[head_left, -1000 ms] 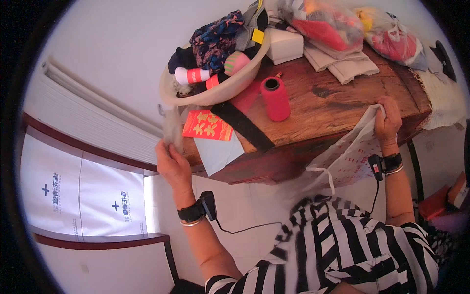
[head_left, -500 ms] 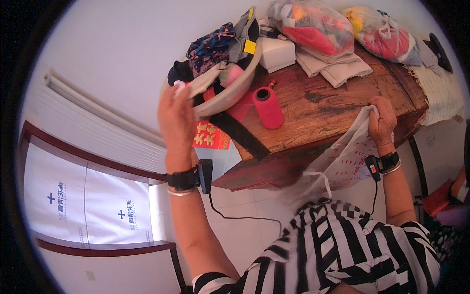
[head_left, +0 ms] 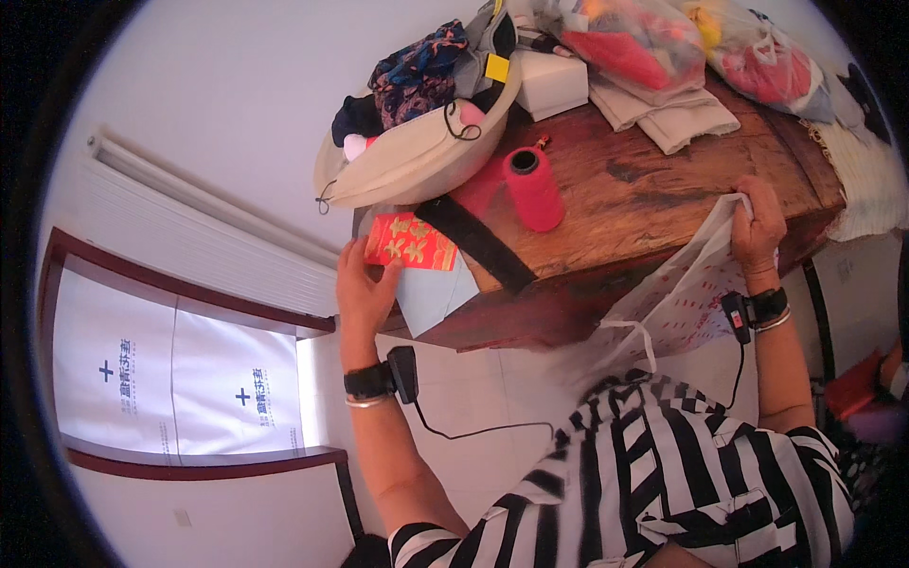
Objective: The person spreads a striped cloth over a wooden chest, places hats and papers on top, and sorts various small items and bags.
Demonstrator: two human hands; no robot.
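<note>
My left hand (head_left: 365, 289) is at the table's left corner, its thumb and fingers closed on the left end of a red envelope (head_left: 414, 243) with gold characters. The envelope lies over a pale blue sheet (head_left: 437, 298). In my right hand (head_left: 760, 227) is the rim of a translucent white plastic bag (head_left: 677, 312) with red print, hanging at the table's front edge. A cream cloth piece (head_left: 407, 159) with dark cord loops lies across the pale basin (head_left: 497, 128), over part of the clothes. Patterned dark cloth (head_left: 417, 71) is heaped in the basin.
A red thread cone (head_left: 535, 194) stands on the wooden table (head_left: 653, 180) beside a black strip (head_left: 478, 244). Behind are a white box (head_left: 552, 85), folded beige cloth (head_left: 677, 118) and stuffed clear bags (head_left: 639, 47). Another person's hand (head_left: 892, 367) shows at far right.
My left hand has let go of the cream cloth, which now rests across the basin, and has come down to the red envelope. My right hand still holds the bag. The view has shifted slightly.
</note>
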